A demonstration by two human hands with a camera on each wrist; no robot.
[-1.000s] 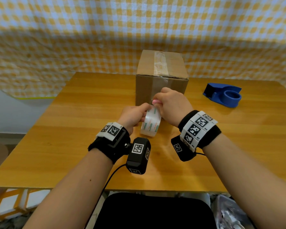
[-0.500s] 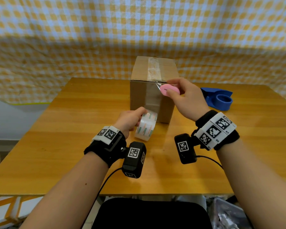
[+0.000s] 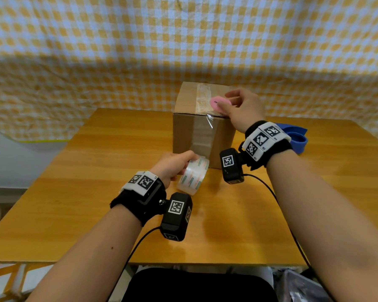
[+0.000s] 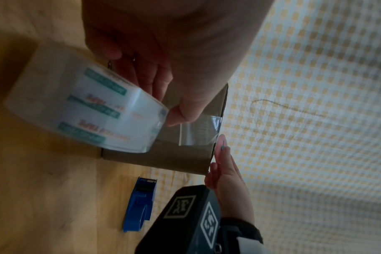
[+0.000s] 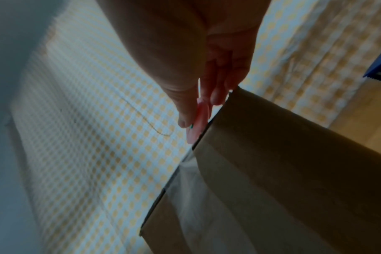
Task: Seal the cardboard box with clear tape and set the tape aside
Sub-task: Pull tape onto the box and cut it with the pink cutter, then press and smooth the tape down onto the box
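Note:
A closed cardboard box (image 3: 190, 129) stands mid-table with clear tape along its top seam and down its front face. My left hand (image 3: 172, 166) grips the roll of clear tape (image 3: 193, 176) low in front of the box; a strip of tape (image 4: 196, 130) runs from the roll up to the box's top front edge. My right hand (image 3: 241, 106) pinches a small pink oval tool (image 3: 218, 103) at that top front edge. The left wrist view shows the roll (image 4: 80, 110) and the box (image 4: 170, 154). The right wrist view shows the pink tool (image 5: 199, 118) at the box (image 5: 283, 163) edge.
A blue tape dispenser (image 3: 297, 138) lies on the wooden table (image 3: 85, 192) right of the box, partly behind my right wrist, also visible as the blue dispenser (image 4: 139, 206). A yellow checked cloth (image 3: 183, 40) hangs behind the table.
My right hand left the roll, rose with the pink tool and moved onto the box's top front edge. The left hand kept the roll low, and the strip now stretches longer.

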